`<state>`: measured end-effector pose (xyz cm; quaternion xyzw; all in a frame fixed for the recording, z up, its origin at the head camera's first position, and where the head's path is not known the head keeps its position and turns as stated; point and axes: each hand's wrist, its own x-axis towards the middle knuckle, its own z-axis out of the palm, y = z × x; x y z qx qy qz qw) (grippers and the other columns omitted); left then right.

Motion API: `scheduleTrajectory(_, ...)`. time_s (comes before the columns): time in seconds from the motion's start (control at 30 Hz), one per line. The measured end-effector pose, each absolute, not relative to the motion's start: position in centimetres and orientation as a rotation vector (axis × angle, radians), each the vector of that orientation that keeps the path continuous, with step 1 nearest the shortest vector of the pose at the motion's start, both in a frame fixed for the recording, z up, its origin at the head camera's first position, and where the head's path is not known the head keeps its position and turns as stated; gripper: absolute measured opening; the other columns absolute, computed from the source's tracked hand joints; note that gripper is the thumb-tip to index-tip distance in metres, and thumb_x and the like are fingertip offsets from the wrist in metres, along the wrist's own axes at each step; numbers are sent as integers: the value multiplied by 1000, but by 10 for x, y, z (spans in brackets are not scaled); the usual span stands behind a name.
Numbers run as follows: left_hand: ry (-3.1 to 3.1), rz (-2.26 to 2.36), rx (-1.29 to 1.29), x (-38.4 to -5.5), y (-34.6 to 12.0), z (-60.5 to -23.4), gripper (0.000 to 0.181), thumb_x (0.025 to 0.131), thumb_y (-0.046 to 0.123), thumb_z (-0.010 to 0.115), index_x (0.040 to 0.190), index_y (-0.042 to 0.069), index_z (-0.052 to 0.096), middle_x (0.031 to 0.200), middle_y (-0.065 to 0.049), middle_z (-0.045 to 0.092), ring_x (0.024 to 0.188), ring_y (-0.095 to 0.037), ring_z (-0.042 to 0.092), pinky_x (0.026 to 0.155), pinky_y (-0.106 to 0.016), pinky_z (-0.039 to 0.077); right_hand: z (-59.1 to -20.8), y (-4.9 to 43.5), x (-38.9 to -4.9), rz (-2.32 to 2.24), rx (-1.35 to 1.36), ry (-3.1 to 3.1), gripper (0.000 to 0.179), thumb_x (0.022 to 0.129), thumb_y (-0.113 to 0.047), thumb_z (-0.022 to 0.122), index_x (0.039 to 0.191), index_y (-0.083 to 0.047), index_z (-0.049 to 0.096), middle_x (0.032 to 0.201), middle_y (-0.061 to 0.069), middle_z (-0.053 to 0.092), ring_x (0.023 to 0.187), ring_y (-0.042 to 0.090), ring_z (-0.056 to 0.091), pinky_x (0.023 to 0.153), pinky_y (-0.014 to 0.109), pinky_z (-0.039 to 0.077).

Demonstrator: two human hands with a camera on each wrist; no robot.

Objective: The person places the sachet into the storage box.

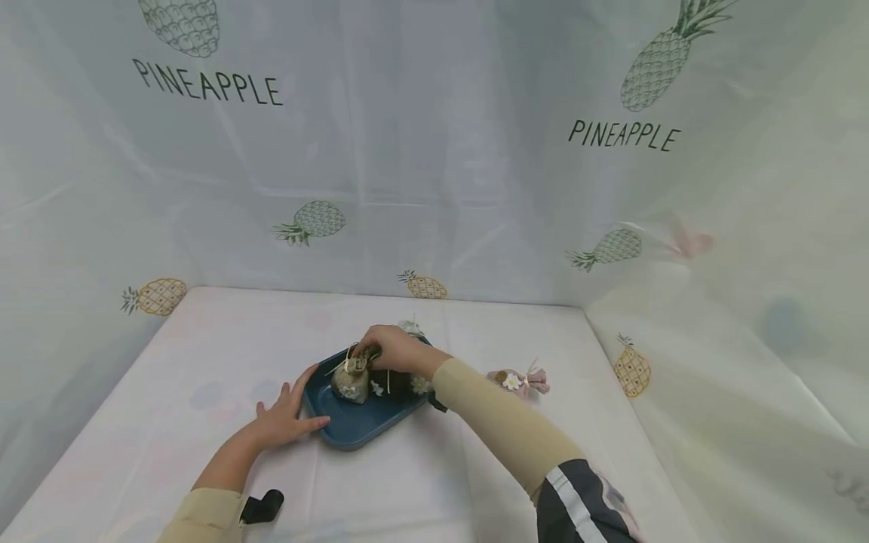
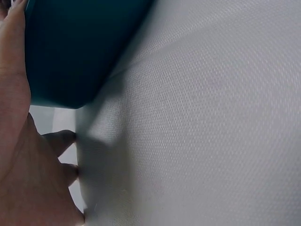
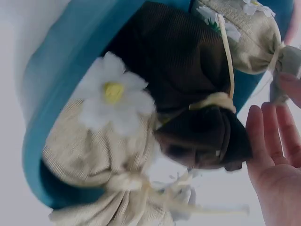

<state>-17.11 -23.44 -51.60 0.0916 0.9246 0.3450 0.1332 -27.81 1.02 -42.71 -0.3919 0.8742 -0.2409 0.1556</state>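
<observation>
A blue tray (image 1: 353, 431) lies on the table with several small drawstring pouches in it. My right hand (image 1: 400, 351) reaches over it and pinches the gathered neck of a beige pouch (image 1: 351, 385) with white flowers, at the tray's left part. In the right wrist view, a dark brown pouch (image 3: 183, 56) lies beside that one, and another beige pouch (image 3: 80, 146) bears a big white daisy. My left hand (image 1: 281, 421) has its fingers spread against the tray's near left side. The left wrist view shows the tray's outer wall (image 2: 80, 52) beside the thumb.
Right of the tray, a pink pouch (image 1: 519, 381) with a white flower lies on the white tablecloth (image 1: 380, 498). A pale flowered item (image 1: 411, 327) shows at the tray's far end, partly behind my right hand. A pineapple-printed curtain (image 1: 434, 151) hangs behind the table.
</observation>
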Motion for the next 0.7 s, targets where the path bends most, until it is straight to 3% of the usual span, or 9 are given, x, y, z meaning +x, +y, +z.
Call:
scheduleTrajectory(0.17, 2691, 997, 272, -171, -233, -518, 100, 88, 49, 69, 155, 16, 2, 151, -39, 17, 136, -62, 3, 90, -85, -3, -422, 24, -275, -716, -1134, 2478, 40, 84, 10, 67, 117, -13, 72, 112, 5, 64, 105, 23, 60, 80, 18, 48)
scheduleTrajectory(0.37, 2693, 995, 271, -172, -233, -520, 101, 87, 49, 69, 155, 17, 1, 150, -40, 15, 135, -63, 3, 90, -85, -3, -414, 43, -269, -671, -1163, 2502, 36, 86, 7, 67, 118, -8, 71, 116, 9, 64, 105, 22, 59, 83, 21, 48)
scheduleTrajectory(0.7, 2687, 983, 271, -172, -233, -520, 101, 88, 49, 67, 155, 18, -1, 151, -40, 13, 135, -63, 3, 89, -85, -3, -411, 77, -261, -699, -1102, 2526, 36, 82, -1, 77, 116, -12, 72, 116, -4, 64, 109, 15, 58, 93, 31, 48)
